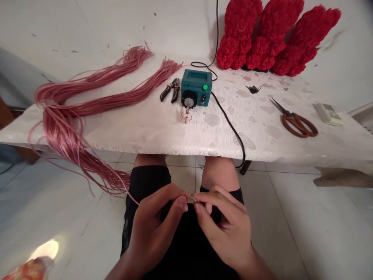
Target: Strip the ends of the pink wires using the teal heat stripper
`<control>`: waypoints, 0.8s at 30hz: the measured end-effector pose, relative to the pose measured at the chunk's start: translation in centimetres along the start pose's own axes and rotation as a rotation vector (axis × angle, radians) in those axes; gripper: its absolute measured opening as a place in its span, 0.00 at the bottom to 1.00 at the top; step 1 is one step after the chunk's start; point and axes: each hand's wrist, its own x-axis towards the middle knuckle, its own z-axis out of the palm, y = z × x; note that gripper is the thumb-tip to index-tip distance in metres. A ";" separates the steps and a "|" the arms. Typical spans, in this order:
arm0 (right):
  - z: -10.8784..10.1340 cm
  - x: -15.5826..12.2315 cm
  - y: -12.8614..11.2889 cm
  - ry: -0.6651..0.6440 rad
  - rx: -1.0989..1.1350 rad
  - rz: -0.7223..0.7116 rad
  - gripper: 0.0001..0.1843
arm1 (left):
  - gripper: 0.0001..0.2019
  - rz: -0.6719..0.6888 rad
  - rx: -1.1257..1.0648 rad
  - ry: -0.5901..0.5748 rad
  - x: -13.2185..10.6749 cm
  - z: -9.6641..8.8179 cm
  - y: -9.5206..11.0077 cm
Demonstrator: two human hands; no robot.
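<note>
Over my lap, my left hand (154, 225) and my right hand (225, 223) meet fingertip to fingertip. Both pinch the end of one thin pink wire strand (190, 198), which bends in a small arc between them. That strand trails left from my left hand toward a big bundle of pink wire strands (75, 112) that lies on the white table (163, 132) and droops over its front edge. A small teal machine (196, 88) with a green button and a front spindle stands mid-table, beyond my hands.
Black-and-orange pliers (171, 90) lie left of the machine. Its black cable (230, 124) runs off the table's front edge. Brown-handled scissors (294, 119) lie right, a small black clip (253, 89) behind them. Red fluffy bundles (271, 35) lean at the back. Tiled floor below.
</note>
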 end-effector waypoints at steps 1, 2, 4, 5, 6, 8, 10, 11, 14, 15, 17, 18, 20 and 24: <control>-0.2 0.0 0.0 -0.011 -0.004 0.001 0.10 | 0.11 -0.010 0.010 0.014 0.0 -0.1 0.1; -0.4 -0.1 0.1 -0.027 -0.011 0.004 0.10 | 0.11 -0.015 0.018 0.029 0.1 -0.1 0.1; -0.9 0.0 0.2 -0.061 -0.022 0.009 0.10 | 0.10 -0.016 0.021 0.049 0.1 -0.2 0.2; -1.2 0.1 0.2 -0.069 -0.024 0.011 0.10 | 0.09 -0.016 0.018 0.054 0.2 -0.3 0.3; -1.5 0.3 0.3 -0.070 -0.025 0.013 0.10 | 0.09 -0.017 0.015 0.056 0.2 -0.4 0.3; -2.1 0.8 0.4 -0.059 -0.018 0.010 0.10 | 0.09 -0.023 0.002 0.038 0.3 -0.6 0.4; -2.6 1.6 0.4 -0.069 0.003 -0.007 0.10 | 0.10 -0.034 -0.032 -0.033 0.3 -0.8 0.5; -2.8 2.0 0.4 -0.091 0.022 -0.018 0.11 | 0.11 -0.039 -0.056 -0.086 0.4 -0.9 0.6; -3.1 3.2 0.2 -0.208 0.075 -0.045 0.13 | 0.11 -0.041 -0.146 -0.215 0.4 -1.1 0.5; -3.1 3.5 0.1 -0.248 0.084 -0.048 0.13 | 0.11 -0.039 -0.170 -0.223 0.4 -1.0 0.4; -3.0 3.7 0.1 -0.313 0.088 -0.037 0.11 | 0.11 -0.037 -0.189 -0.194 0.4 -1.0 0.4; -3.0 3.7 0.1 -0.339 0.089 -0.018 0.10 | 0.11 -0.035 -0.180 -0.168 0.3 -0.9 0.3; -2.9 3.5 0.2 -0.385 0.096 0.034 0.09 | 0.10 -0.032 -0.133 -0.113 0.3 -0.9 0.3; -3.1 2.9 0.6 -0.397 0.088 0.103 0.07 | 0.09 -0.017 -0.057 -0.047 0.4 -0.9 0.3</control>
